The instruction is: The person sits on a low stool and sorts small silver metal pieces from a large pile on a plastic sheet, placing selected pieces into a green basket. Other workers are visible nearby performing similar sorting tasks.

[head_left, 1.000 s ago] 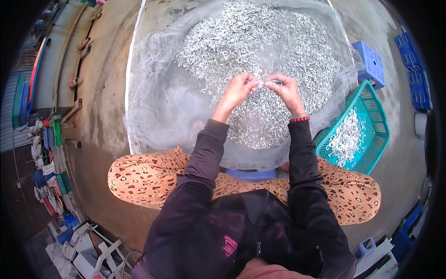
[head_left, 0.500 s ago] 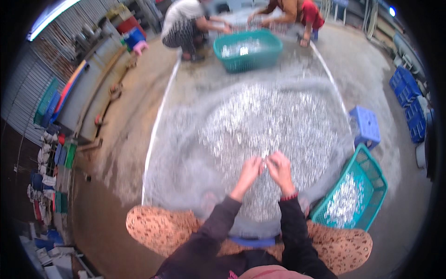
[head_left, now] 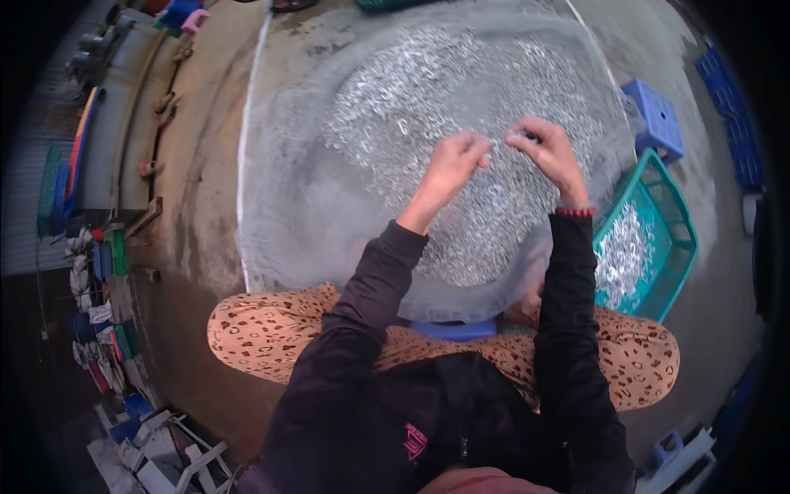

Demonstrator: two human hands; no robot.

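A fine grey fishing net (head_left: 329, 210) is spread on the ground before me, with a thick mass of small silvery fish (head_left: 473, 247) caught in it or lying on it. Above the middle of this mass, my left hand (head_left: 454, 165) pinches thumb and fingers together, apparently on a thin fold of the mesh. My right hand (head_left: 553, 158) is level with it, a short gap away, its thumb and forefinger closed on something small and pale. The faint mesh between the hands is hard to make out.
A green plastic basket (head_left: 681, 257) holding loose silvery fish stands at my right. Beyond it are a blue plastic stool (head_left: 658, 123) and blue crates (head_left: 732, 123). A white line (head_left: 243, 165) runs along the net's left side. Long metal troughs (head_left: 123, 156) stand farther left.
My view has tilted down, so the people and far basket have mostly left it. My hands, close together before, have drawn apart, the right one moving rightward.
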